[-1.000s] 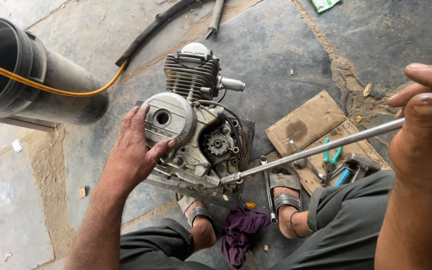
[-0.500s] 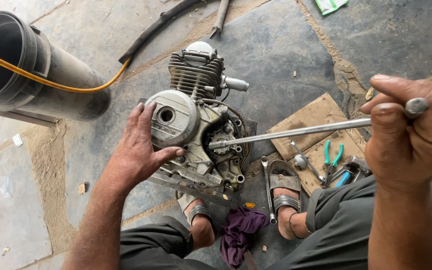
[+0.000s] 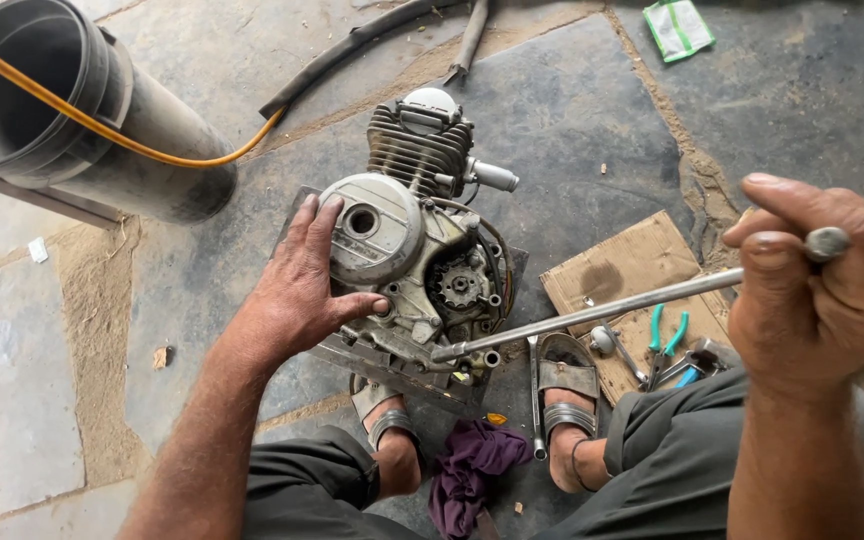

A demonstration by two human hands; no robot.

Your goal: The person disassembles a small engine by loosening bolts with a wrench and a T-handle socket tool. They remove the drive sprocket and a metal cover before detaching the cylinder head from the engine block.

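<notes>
A greasy motorcycle engine (image 3: 422, 260) with a finned cylinder stands on the stone floor between my sandalled feet. My left hand (image 3: 297, 285) lies flat on its round grey side cover, thumb hooked under the cover's lower edge. My right hand (image 3: 817, 290) is closed on the handle end of a long steel socket wrench (image 3: 592, 315). The wrench shaft slants down and left, and its tip sits on a bolt at the engine's lower right edge.
A large dark plastic pipe (image 3: 62, 120) with a yellow hose (image 3: 142, 150) lies at upper left. Cardboard (image 3: 632, 275) at right carries green-handled pliers (image 3: 664, 335) and small tools. A purple rag (image 3: 472, 465) and a spanner (image 3: 534, 395) lie by my feet.
My right hand rose and swung the wrench handle upward, then shifted the tip back down to the engine's lower edge. My left hand stayed on the side cover.
</notes>
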